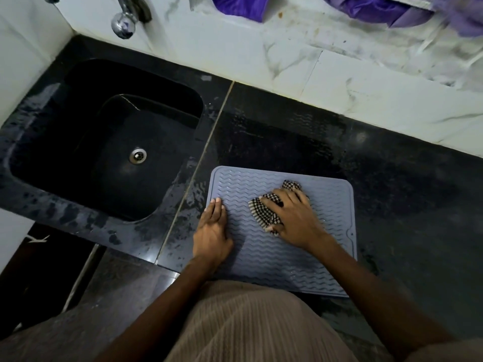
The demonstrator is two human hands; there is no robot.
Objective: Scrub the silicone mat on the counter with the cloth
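A grey-blue silicone mat (261, 257) with wavy ridges lies flat on the black counter (405, 205), near its front edge. My left hand (213, 231) rests flat on the mat's left edge, fingers together and pointing away from me. My right hand (292, 218) presses a crumpled black-and-white checked cloth (264, 210) onto the middle of the mat. Parts of the cloth stick out beyond my fingers at the left and the far side.
A black sink (117, 142) with a metal drain (137, 155) lies to the left of the mat, its rim wet. A chrome tap (125, 19) sits above it. White marbled wall tiles (339, 82) run behind the counter. Purple fabric (379, 9) hangs at the top.
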